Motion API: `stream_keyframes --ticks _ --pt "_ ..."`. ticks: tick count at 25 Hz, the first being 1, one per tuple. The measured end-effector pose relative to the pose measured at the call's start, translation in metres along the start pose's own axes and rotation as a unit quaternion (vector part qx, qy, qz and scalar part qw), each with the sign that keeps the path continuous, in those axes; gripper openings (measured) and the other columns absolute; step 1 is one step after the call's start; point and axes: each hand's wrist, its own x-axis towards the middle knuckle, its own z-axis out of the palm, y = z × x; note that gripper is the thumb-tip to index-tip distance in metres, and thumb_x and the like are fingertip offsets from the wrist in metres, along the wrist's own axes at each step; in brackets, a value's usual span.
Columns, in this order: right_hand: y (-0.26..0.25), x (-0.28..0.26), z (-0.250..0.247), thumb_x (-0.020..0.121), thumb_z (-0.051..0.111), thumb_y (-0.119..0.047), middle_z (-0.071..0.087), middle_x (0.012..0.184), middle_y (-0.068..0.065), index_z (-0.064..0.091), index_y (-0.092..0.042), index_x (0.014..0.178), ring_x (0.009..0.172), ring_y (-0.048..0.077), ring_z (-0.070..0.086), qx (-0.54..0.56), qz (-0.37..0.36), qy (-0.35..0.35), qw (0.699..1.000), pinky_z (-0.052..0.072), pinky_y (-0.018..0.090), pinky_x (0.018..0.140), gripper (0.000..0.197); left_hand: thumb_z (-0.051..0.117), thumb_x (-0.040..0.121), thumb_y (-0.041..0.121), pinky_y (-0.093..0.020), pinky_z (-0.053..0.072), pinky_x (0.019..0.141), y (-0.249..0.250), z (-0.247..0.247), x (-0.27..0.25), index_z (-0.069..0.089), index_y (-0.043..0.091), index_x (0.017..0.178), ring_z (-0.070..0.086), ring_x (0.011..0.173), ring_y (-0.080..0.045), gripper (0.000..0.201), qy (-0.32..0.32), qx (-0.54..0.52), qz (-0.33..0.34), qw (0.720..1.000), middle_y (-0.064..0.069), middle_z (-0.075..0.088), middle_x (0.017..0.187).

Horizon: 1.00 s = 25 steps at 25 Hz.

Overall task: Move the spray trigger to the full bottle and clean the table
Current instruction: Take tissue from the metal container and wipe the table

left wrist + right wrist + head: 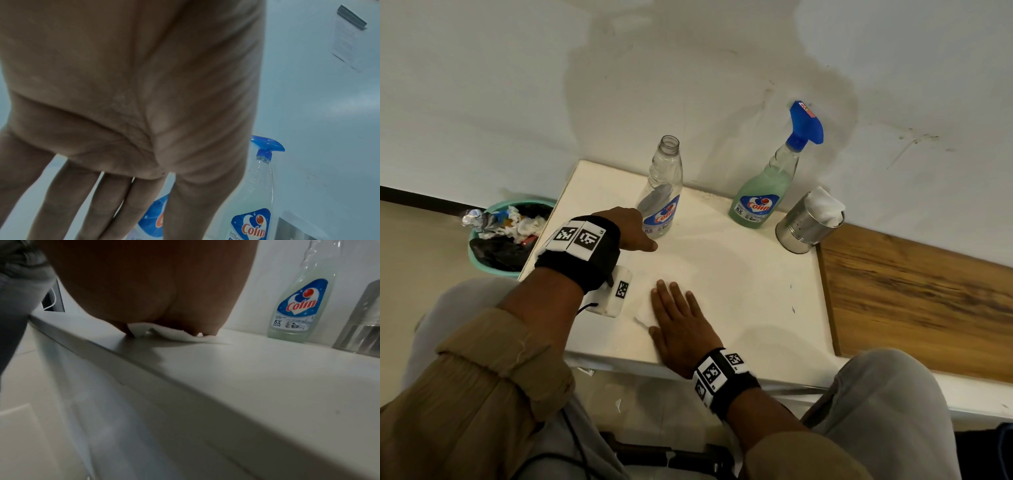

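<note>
A green-filled Colin bottle point(765, 195) stands at the back of the white table point(750, 294) and carries the blue spray trigger point(806, 123). Left of it stands the empty clear bottle point(662, 186) with its neck uncapped. My right hand point(678, 311) lies flat, fingers straight, pressing a white tissue point(645, 308) onto the table near the front edge; in the right wrist view the tissue point(174, 334) shows under the palm. My left hand point(635, 233) is open beside the empty bottle's base, its fingers point(98, 203) straight and spread, holding nothing. Whether it touches the bottle is unclear.
A steel canister point(808, 224) stuffed with white tissues stands at the table's back right corner. A teal bin point(500, 240) full of rubbish sits on the floor to the left. A wooden top point(914, 301) adjoins the table on the right. The wall runs directly behind.
</note>
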Motion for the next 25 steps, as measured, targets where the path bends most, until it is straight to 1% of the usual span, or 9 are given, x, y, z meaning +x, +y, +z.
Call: stream_keyframes --ticks 5,8,15,17,18,19,20,22,25 --pt "0.028 0.012 -0.003 0.101 0.026 -0.024 -0.006 0.163 0.01 -0.001 -0.008 0.154 0.152 0.025 -0.003 0.015 0.051 0.015 0.998 -0.001 0.037 0.122 0.062 0.059 0.083 0.052 -0.031 0.042 0.087 -0.002 0.002 0.004 0.048 0.005 0.129 0.057 0.109 -0.028 0.067 0.003 0.0 0.004 1.0 -0.011 0.058 0.127" --pt "0.022 0.006 -0.003 0.1 0.027 -0.022 -0.004 0.163 0.014 0.002 -0.004 0.154 0.152 0.028 -0.001 0.044 0.072 0.037 0.996 -0.002 0.038 0.121 0.062 0.059 0.082 0.053 -0.031 0.043 0.088 -0.002 0.003 0.005 0.047 0.006 0.13 0.057 0.11 -0.028 0.068 0.003 0.001 0.004 1.0 -0.011 0.058 0.127" --pt "-0.059 -0.017 0.013 0.101 0.026 -0.024 -0.01 0.162 0.014 0.0 -0.004 0.153 0.15 0.027 -0.011 0.098 -0.017 0.015 0.995 -0.001 0.043 0.123 0.061 0.053 0.085 0.056 -0.031 0.039 0.086 -0.016 0.004 -0.009 0.051 0.004 0.122 0.053 0.115 -0.027 0.064 -0.015 0.034 -0.006 0.999 -0.011 0.054 0.131" --pt "-0.066 -0.019 0.009 0.102 0.029 -0.024 0.008 0.163 0.016 0.013 -0.003 0.152 0.151 0.027 0.007 0.151 -0.068 -0.005 0.986 0.011 0.041 0.123 0.057 0.049 0.088 0.054 -0.034 0.036 0.099 -0.024 0.004 -0.025 0.046 0.007 0.132 0.045 0.127 -0.026 0.065 -0.018 0.044 -0.002 0.999 -0.008 0.045 0.142" --pt "-0.066 -0.018 0.004 0.101 0.033 -0.024 0.031 0.156 0.018 0.031 -0.003 0.147 0.143 0.026 0.032 0.223 -0.081 0.003 0.971 0.027 0.04 0.117 0.051 0.048 0.09 0.053 -0.034 0.032 0.105 -0.028 0.004 -0.035 0.043 0.011 0.138 0.039 0.133 -0.024 0.064 -0.022 0.036 0.008 0.999 -0.006 0.04 0.147" --pt "-0.064 -0.017 -0.004 0.098 0.037 -0.024 0.057 0.134 0.018 0.051 -0.005 0.132 0.117 0.024 0.056 0.308 -0.079 0.038 0.947 0.042 0.038 0.099 0.04 0.046 0.09 0.053 -0.034 0.028 0.109 -0.031 0.004 -0.045 0.042 0.015 0.14 0.036 0.136 -0.022 0.063 -0.03 0.017 0.027 0.999 -0.003 0.037 0.149" --pt "-0.06 -0.013 -0.014 0.096 0.041 -0.022 0.069 0.104 0.016 0.061 -0.008 0.108 0.087 0.02 0.06 0.39 -0.06 0.092 0.914 0.045 0.035 0.079 0.028 0.045 0.09 0.055 -0.034 0.027 0.11 -0.035 0.005 -0.055 0.045 0.019 0.138 0.038 0.135 -0.02 0.06 -0.045 -0.018 0.052 0.997 0.0 0.04 0.148" --pt "-0.048 -0.001 -0.037 0.096 0.046 -0.016 0.066 0.078 0.007 0.061 -0.009 0.084 0.069 0.017 0.057 0.522 -0.001 0.169 0.836 0.046 0.034 0.065 0.02 0.05 0.087 0.057 -0.033 0.035 0.108 -0.041 0.01 -0.073 0.06 0.025 0.122 0.051 0.123 -0.016 0.049 -0.088 -0.139 0.109 0.98 0.003 0.058 0.132" --pt "-0.029 0.009 -0.066 0.095 0.053 -0.008 0.06 0.071 -0.003 0.06 -0.008 0.075 0.068 0.01 0.052 0.607 0.039 0.201 0.768 0.045 0.029 0.066 0.022 0.07 0.079 0.042 -0.033 0.05 0.092 -0.041 0.026 -0.09 0.068 0.02 0.102 0.065 0.098 -0.015 0.032 -0.095 -0.267 0.162 0.945 -0.001 0.072 0.103"
